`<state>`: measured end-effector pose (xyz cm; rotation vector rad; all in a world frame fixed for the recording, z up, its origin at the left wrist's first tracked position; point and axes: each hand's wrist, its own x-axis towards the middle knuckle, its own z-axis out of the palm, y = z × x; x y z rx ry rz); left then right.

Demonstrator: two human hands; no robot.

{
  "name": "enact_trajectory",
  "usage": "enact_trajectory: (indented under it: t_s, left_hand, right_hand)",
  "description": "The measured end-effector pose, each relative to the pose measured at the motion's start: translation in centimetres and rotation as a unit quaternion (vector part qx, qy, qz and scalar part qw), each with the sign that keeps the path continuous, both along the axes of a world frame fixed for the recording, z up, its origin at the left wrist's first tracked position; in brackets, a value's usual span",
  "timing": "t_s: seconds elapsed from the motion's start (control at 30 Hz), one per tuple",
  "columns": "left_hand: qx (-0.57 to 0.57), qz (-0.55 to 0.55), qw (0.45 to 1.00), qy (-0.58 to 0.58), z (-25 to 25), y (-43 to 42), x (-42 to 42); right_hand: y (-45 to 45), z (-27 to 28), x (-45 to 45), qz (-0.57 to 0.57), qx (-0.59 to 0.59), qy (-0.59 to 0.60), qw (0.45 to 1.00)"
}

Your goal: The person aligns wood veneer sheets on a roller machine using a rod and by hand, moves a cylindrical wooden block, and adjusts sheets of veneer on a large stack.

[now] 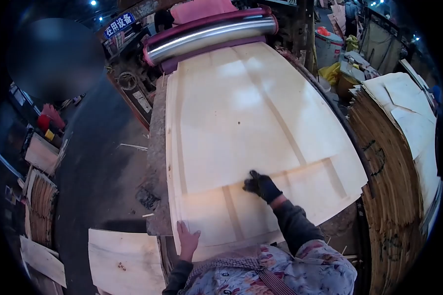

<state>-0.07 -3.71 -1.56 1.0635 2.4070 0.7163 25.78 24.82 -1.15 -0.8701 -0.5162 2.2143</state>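
Observation:
A stack of pale wood veneer sheets (221, 128) lies in front of me, running up to a roller machine. Across its near part, the edge of an upper sheet makes a slanting line, with a warm-toned strip of veneer (206, 211) below it. My right hand (262, 187), in a dark glove, rests on the veneer near that edge, fingers slightly bent and apart. My bare left hand (188, 241) lies at the near left corner of the stack, its thumb and fingers spread on the sheet's edge. Neither hand visibly grips anything.
The machine's shiny metal roller (211, 42) spans the far end of the stack. Tall veneer piles (389, 162) stand at the right. A loose sheet (125, 260) lies low at the left, with more stacked veneer (42, 206) beyond the dark floor. A white bucket (328, 46) stands at the back right.

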Motion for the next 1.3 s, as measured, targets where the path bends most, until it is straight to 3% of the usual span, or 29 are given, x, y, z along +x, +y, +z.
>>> enact_trajectory:
  t_s: [0.1, 0.17, 0.27, 0.33, 0.4, 0.43, 0.5, 0.63, 0.77, 0.9, 0.97, 1.0, 1.03, 1.07, 1.17, 1.23, 1.27, 1.3]
  left_hand:
    - [0.012, -0.016, 1.000, -0.004, -0.6, -0.1, -0.6]
    - [0.020, 0.000, 0.999, -0.029, -1.1, 0.0, -1.1]
    - [0.031, 0.011, 0.998, -0.062, -0.5, 0.1, -1.2]
    - [0.033, 0.005, 0.997, -0.065, -0.9, -0.4, -2.1]
    - [0.130, 0.032, 0.971, -0.197, -2.6, -1.1, -3.4]
    - [0.132, 0.029, 0.971, -0.198, -1.3, -1.1, -3.2]
    - [0.181, 0.033, 0.903, -0.388, 3.3, -0.5, -2.2]
    - [0.199, 0.056, 0.910, -0.358, 5.9, -0.5, -1.3]
    - [0.249, 0.026, 0.878, -0.409, 9.6, -0.2, -0.6]
    - [0.307, 0.015, 0.852, -0.425, 11.7, -0.1, -1.1]
    - [0.317, 0.051, 0.841, -0.435, 13.9, -0.1, -0.5]
    - [0.317, 0.058, 0.838, -0.441, 14.2, -0.1, -0.6]
    - [0.316, 0.064, 0.835, -0.447, 14.3, -0.1, -0.8]
    - [0.315, 0.064, 0.834, -0.449, 13.7, -0.2, -1.1]
    - [0.300, 0.043, 0.868, -0.394, 9.0, -0.5, -2.7]
    - [0.177, 0.044, 0.930, -0.319, 5.8, -0.6, -3.7]
    - [0.175, 0.045, 0.930, -0.321, 4.0, -0.7, -3.7]
    - [0.119, -0.009, 0.982, -0.145, 2.5, -0.8, -3.5]
  right_hand:
    - [4.9, 1.1, -3.0, -0.025, -0.014, 0.004, 1.000]
    - [6.5, -0.4, -4.4, -0.013, 0.030, 0.089, 0.995]
    - [6.2, 0.2, -5.7, -0.102, 0.031, 0.176, 0.979]
    - [5.8, -1.1, -5.3, -0.078, 0.047, 0.161, 0.983]
    - [3.7, -1.9, -4.5, -0.028, 0.040, 0.120, 0.992]
    - [1.3, -0.8, -3.5, 0.024, 0.031, 0.107, 0.993]
    - [-3.9, -1.9, -1.8, 0.088, 0.057, 0.111, 0.988]
    - [-12.5, -2.7, 1.1, 0.183, -0.002, 0.120, 0.976]
    - [-17.8, -0.2, 4.5, 0.220, -0.038, 0.102, 0.970]
    - [-20.0, -3.7, 8.7, 0.209, -0.041, 0.079, 0.974]
    - [-20.1, -7.0, 11.3, 0.213, -0.074, -0.098, 0.969]
    - [-20.1, -6.1, 11.4, 0.213, -0.073, -0.100, 0.969]
    - [-20.3, -3.2, 11.2, 0.140, -0.068, -0.067, 0.986]
    - [-20.5, -1.1, 10.9, 0.067, -0.063, -0.032, 0.995]
    - [-21.2, 0.7, 10.4, 0.047, -0.041, -0.078, 0.995]
    - [-21.2, 0.4, 10.3, 0.059, 0.007, -0.123, 0.991]
    - [-21.3, 0.0, 10.4, 0.072, 0.056, -0.165, 0.982]
    - [-21.3, -1.1, 10.7, 0.073, 0.053, -0.167, 0.982]
